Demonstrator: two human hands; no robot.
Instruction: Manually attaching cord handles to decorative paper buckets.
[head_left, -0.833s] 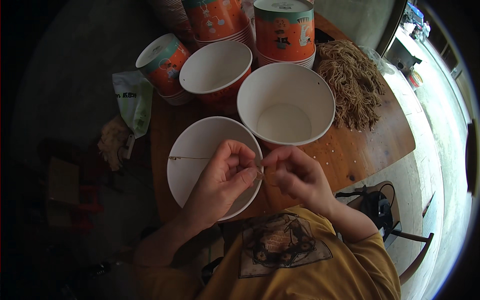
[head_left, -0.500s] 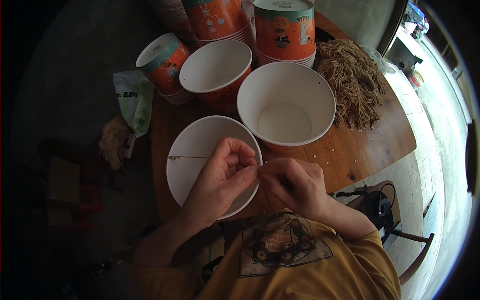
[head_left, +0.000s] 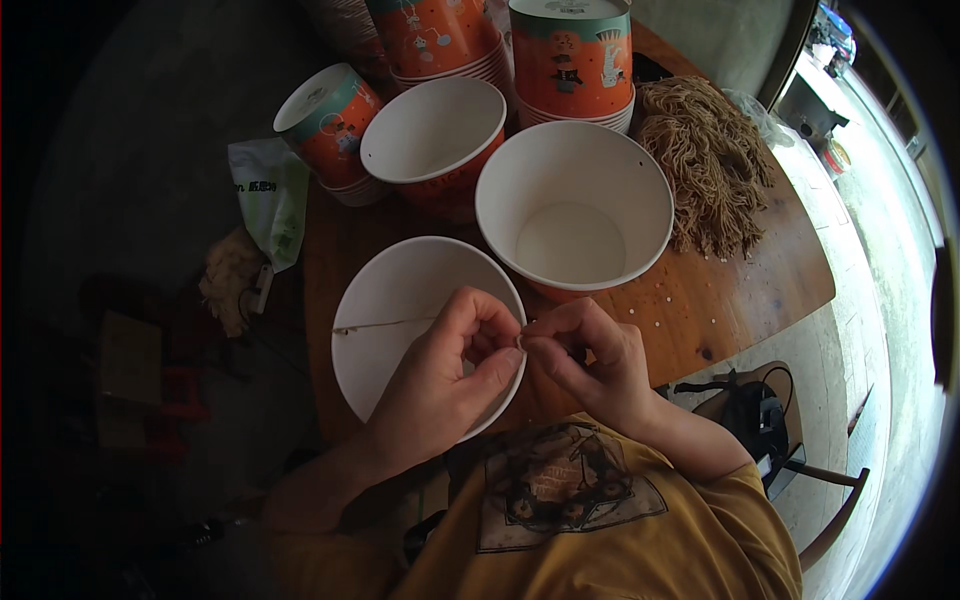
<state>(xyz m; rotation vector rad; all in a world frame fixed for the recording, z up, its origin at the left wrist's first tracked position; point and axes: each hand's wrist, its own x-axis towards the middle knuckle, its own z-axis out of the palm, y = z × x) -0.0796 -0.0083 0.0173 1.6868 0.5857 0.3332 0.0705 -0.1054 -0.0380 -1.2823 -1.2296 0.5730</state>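
Note:
A white-lined paper bucket (head_left: 368, 285) stands near me on the table, its mouth facing up. From the left side of its rim a thin brown cord (head_left: 388, 324) stretches across the mouth to my hands. My left hand (head_left: 440, 375) is over the bucket, thumb and forefinger pinched on the cord at the right side of the rim. Facing it, my right hand (head_left: 605, 365) also pinches there, its fingertips almost touching the left ones. A small light bit of cord shows between the fingertips; the rest is hidden by my fingers.
Two more open paper buckets, one white inside (head_left: 575, 190) and one tilted (head_left: 435, 125), stand beyond. Upturned orange bucket stacks (head_left: 570, 65) are at the back. A bundle of brown cords (head_left: 705, 160) lies right on the wooden table (head_left: 750, 290). A plastic bag (head_left: 270, 195) hangs at the left edge.
Both hands have shifted slightly, and the fingers have drawn together at the rim. The cord across the mouth now slants up toward my left hand.

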